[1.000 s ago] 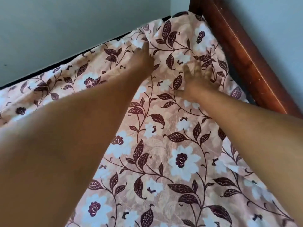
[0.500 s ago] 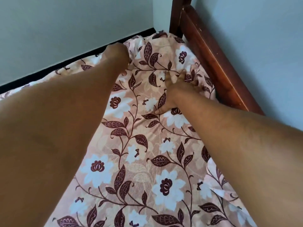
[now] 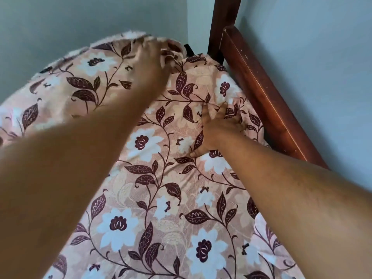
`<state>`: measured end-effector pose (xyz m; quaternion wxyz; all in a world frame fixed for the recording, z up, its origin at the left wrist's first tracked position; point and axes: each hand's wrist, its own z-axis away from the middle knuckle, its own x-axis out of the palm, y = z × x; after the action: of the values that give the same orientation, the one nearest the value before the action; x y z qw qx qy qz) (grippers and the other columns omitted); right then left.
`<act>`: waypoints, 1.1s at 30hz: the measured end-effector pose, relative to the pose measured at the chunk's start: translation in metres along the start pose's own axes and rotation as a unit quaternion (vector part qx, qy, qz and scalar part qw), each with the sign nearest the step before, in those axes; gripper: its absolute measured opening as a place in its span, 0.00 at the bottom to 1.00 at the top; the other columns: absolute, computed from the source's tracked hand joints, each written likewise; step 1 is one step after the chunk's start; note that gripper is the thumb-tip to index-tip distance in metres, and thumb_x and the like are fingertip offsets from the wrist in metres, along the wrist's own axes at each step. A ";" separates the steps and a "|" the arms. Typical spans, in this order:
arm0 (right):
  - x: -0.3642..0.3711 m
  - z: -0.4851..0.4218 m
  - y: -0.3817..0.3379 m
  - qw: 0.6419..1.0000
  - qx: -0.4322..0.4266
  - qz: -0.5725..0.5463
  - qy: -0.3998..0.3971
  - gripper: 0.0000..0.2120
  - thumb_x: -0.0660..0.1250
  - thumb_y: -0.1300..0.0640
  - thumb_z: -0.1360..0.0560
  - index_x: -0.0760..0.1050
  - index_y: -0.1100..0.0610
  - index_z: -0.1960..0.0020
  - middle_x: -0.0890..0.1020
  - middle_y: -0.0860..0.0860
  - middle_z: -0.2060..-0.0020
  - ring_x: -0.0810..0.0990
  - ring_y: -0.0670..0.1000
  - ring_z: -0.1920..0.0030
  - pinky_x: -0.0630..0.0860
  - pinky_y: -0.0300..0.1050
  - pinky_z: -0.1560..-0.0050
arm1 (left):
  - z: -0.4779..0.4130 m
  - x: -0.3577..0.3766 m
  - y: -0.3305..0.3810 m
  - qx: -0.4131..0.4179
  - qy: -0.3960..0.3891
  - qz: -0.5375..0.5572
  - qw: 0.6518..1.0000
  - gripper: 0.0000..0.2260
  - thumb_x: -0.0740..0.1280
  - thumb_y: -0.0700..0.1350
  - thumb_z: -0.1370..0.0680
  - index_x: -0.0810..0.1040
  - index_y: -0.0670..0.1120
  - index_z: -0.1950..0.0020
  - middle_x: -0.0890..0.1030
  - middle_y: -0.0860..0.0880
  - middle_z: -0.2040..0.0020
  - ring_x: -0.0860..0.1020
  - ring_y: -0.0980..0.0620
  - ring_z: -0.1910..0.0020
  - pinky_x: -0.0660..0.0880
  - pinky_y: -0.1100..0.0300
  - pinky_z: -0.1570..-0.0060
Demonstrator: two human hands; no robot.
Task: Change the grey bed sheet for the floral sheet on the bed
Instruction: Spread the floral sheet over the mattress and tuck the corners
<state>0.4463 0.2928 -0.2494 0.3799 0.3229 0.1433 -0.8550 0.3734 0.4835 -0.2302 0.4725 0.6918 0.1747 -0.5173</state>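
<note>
Floral sheet (image 3: 161, 198) spread. Right hand (image 3: 219, 129) flat, fingers spread, pins sheet beside wooden frame (image 3: 263, 93), likely anchoring. Left hand (image 3: 155, 55) at raised corner, blurred; grip indeterminate, probably tucking.

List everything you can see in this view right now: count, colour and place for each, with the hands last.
floral sheet: one, pinkish beige with white flowers and maroon leaves, spread over the bed, raised and bunched at the far corner.
bed rail: one, reddish-brown wood, along the sheet's right edge.
bedpost: one, dark brown wood, upright at the far corner.
walls: two, pale grey-blue, meeting behind the bedpost.
dark object: one, black, small, in the gap at the far corner; cannot tell what it is.
left hand: one, blurred, at the sheet's raised far edge; grip unclear.
right hand: one, fingers spread, pressing the sheet down near the bed rail.
</note>
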 end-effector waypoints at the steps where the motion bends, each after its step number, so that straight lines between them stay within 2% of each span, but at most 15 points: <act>1: 0.000 -0.001 0.000 1.000 0.005 -0.001 -0.005 0.79 0.79 0.26 0.48 0.20 0.43 0.25 0.24 0.63 0.25 0.39 0.80 0.25 0.48 0.83 0.31 | 0.034 0.004 0.007 0.021 -0.037 -0.002 0.999 0.27 0.61 0.54 0.18 0.56 0.53 0.20 0.59 0.46 0.20 0.60 0.43 0.22 0.60 0.40 0.24; 4: 0.003 -0.005 0.003 1.000 -0.005 -0.008 0.008 0.76 0.80 0.29 0.45 0.20 0.41 0.25 0.24 0.62 0.25 0.37 0.80 0.26 0.50 0.83 0.31 | 0.146 0.038 0.008 0.035 -0.063 -0.092 0.993 0.30 0.48 0.60 0.16 0.46 0.50 0.17 0.45 0.50 0.17 0.43 0.48 0.19 0.44 0.45 0.20; 6: 0.008 -0.007 0.007 0.999 -0.019 -0.004 0.033 0.71 0.79 0.33 0.37 0.21 0.41 0.25 0.25 0.62 0.24 0.36 0.80 0.26 0.49 0.82 0.30 | 0.180 0.056 0.002 0.025 -0.114 -0.142 0.983 0.31 0.42 0.64 0.17 0.42 0.52 0.18 0.41 0.50 0.17 0.36 0.46 0.20 0.39 0.42 0.21; 8: 0.013 -0.009 0.011 0.998 -0.023 0.004 0.059 0.65 0.76 0.37 0.31 0.23 0.40 0.24 0.26 0.62 0.24 0.36 0.80 0.26 0.47 0.82 0.30 | 0.193 0.071 0.000 0.041 -0.122 -0.193 0.973 0.31 0.39 0.66 0.19 0.41 0.56 0.18 0.39 0.50 0.18 0.32 0.43 0.21 0.37 0.38 0.23; 10: 0.017 -0.011 0.013 0.997 -0.028 0.001 0.079 0.61 0.74 0.39 0.29 0.23 0.39 0.24 0.27 0.61 0.23 0.37 0.80 0.26 0.46 0.82 0.30 | 0.191 0.077 0.000 0.059 -0.107 -0.199 0.972 0.30 0.38 0.67 0.19 0.42 0.58 0.18 0.39 0.50 0.18 0.33 0.43 0.20 0.38 0.36 0.24; 13: 0.021 -0.005 0.018 0.995 -0.039 -0.009 0.089 0.61 0.73 0.35 0.30 0.23 0.37 0.25 0.27 0.59 0.22 0.35 0.78 0.25 0.44 0.81 0.29 | 0.189 0.077 -0.003 0.073 -0.109 -0.198 0.971 0.31 0.38 0.66 0.19 0.44 0.58 0.18 0.41 0.50 0.17 0.34 0.43 0.20 0.38 0.35 0.25; 16: 0.029 0.011 0.021 0.994 -0.035 -0.011 0.104 0.58 0.72 0.35 0.28 0.25 0.37 0.24 0.26 0.57 0.22 0.32 0.75 0.24 0.40 0.79 0.29 | 0.208 0.073 0.004 0.046 -0.136 -0.196 0.970 0.30 0.36 0.66 0.19 0.40 0.57 0.19 0.39 0.51 0.18 0.34 0.44 0.20 0.38 0.33 0.26; 18: 0.047 0.032 0.019 0.989 -0.045 -0.021 0.139 0.48 0.64 0.35 0.23 0.30 0.39 0.21 0.30 0.56 0.21 0.30 0.70 0.23 0.38 0.76 0.27 | 0.250 0.072 0.012 0.030 -0.155 -0.176 0.972 0.31 0.37 0.66 0.19 0.39 0.56 0.19 0.38 0.52 0.18 0.34 0.46 0.20 0.37 0.34 0.26; 20: 0.087 0.064 0.026 0.981 -0.065 -0.039 0.177 0.37 0.54 0.35 0.19 0.37 0.41 0.18 0.35 0.56 0.19 0.33 0.65 0.21 0.38 0.72 0.24 | 0.315 0.070 0.021 0.018 -0.167 -0.140 0.976 0.31 0.39 0.66 0.18 0.39 0.55 0.18 0.39 0.53 0.18 0.34 0.47 0.20 0.38 0.35 0.25; 21: 0.114 0.084 0.033 0.975 -0.075 -0.050 0.202 0.35 0.51 0.35 0.18 0.40 0.42 0.18 0.37 0.56 0.18 0.35 0.63 0.20 0.38 0.70 0.23 | 0.351 0.069 0.023 0.013 -0.168 -0.131 0.977 0.31 0.41 0.66 0.18 0.40 0.55 0.18 0.40 0.53 0.18 0.34 0.47 0.20 0.39 0.36 0.24; 24: 0.215 0.165 0.067 0.965 -0.076 -0.055 0.246 0.35 0.47 0.33 0.19 0.44 0.45 0.17 0.44 0.57 0.17 0.42 0.62 0.18 0.45 0.66 0.21 | 0.463 0.064 0.028 0.025 -0.185 -0.129 0.974 0.31 0.45 0.66 0.17 0.45 0.54 0.17 0.43 0.51 0.17 0.38 0.46 0.19 0.40 0.35 0.24; 27: 0.301 0.243 0.113 0.972 -0.026 -0.009 0.232 0.35 0.44 0.31 0.19 0.46 0.45 0.17 0.47 0.57 0.17 0.45 0.61 0.18 0.50 0.65 0.22 | 0.566 0.060 0.041 0.078 -0.234 -0.126 0.961 0.32 0.50 0.66 0.18 0.52 0.53 0.18 0.48 0.48 0.17 0.44 0.43 0.18 0.46 0.33 0.24; 31: 0.361 0.302 0.174 0.978 0.008 0.003 0.207 0.38 0.42 0.30 0.20 0.47 0.48 0.17 0.47 0.60 0.18 0.44 0.64 0.18 0.52 0.67 0.22 | 0.662 0.049 0.053 0.119 -0.304 -0.119 0.938 0.35 0.59 0.67 0.22 0.57 0.54 0.18 0.54 0.49 0.17 0.49 0.40 0.19 0.50 0.32 0.27; 33: 0.375 0.324 0.189 0.977 0.051 -0.034 0.204 0.40 0.45 0.30 0.21 0.48 0.52 0.16 0.48 0.65 0.19 0.50 0.68 0.20 0.59 0.65 0.23 | 0.698 0.040 0.057 0.126 -0.331 -0.116 0.928 0.36 0.61 0.66 0.23 0.59 0.53 0.19 0.56 0.49 0.18 0.53 0.39 0.19 0.52 0.33 0.28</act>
<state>0.2544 -0.2016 -0.2536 0.2968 0.5043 0.1848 -0.7896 0.0471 -0.1375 -0.2511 0.3490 0.5101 0.0206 -0.7858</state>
